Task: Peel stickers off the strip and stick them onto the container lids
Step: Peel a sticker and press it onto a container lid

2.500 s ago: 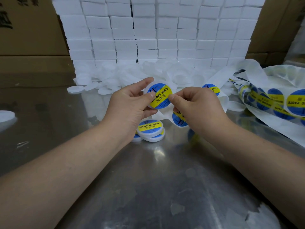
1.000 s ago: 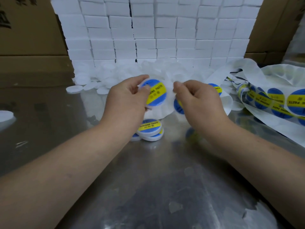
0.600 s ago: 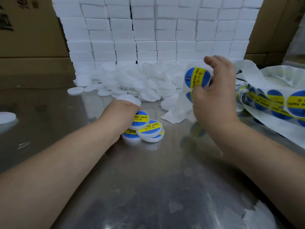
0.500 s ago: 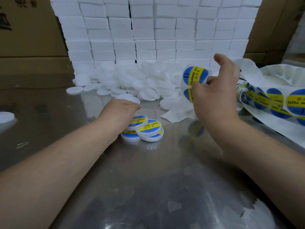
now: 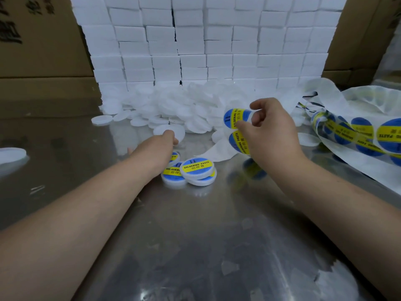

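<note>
The right hand (image 5: 271, 131) is raised over the middle of the counter (image 5: 195, 235), thumb and forefinger pinched on the sticker strip (image 5: 219, 152). The held stretch stands nearly upright, its long axis running from the fingers down to the counter, where the bare white end lies flat. The top sticker (image 5: 234, 118) sits between the fingertips: a blue disc with a yellow band along the strip, so the word "SOLDERING" reads bottom to top. The next one below it reads "SOLDERING PASTE" the same way.

The left hand (image 5: 167, 139) is well apart from the right, stretched forward and low, its fingertips at a blank lid (image 5: 171, 129) lying flat at the near edge of the heap (the back of the hand hides the fingers, so I cannot tell whether they grip it).

Just beside the left wrist sit the labelled lids (image 5: 196, 168), a small overlapping cluster. The top one faces up, its band reading "SOLDERING PASTE" over a row of Chinese characters.

Towards the counter's right edge the rest of the strip lies in loose folds, with "PASTE" upside down on one sticker. At the back lies the heap of blank lids (image 5: 173, 105) against stacked white boxes (image 5: 206, 40), flanked by cardboard cartons (image 5: 39, 40). A lone lid (image 5: 12, 153) rests at the left edge.
</note>
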A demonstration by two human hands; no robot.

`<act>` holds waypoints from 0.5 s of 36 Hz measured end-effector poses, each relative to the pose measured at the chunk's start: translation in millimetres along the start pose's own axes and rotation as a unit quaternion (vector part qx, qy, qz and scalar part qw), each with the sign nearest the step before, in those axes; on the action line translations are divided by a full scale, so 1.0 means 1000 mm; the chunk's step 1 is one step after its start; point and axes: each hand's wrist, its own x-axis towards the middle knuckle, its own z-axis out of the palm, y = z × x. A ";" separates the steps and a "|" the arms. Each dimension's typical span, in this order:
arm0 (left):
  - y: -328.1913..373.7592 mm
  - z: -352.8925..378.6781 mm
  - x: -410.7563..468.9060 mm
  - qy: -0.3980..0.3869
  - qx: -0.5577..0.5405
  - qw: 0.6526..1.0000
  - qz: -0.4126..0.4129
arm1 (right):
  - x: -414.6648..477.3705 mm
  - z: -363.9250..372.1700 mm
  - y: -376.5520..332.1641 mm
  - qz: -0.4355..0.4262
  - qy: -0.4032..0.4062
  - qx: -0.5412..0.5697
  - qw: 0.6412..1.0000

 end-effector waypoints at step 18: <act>0.003 0.001 -0.005 0.009 0.170 0.983 0.070 | -0.005 0.001 -0.006 -0.010 -0.036 0.053 0.998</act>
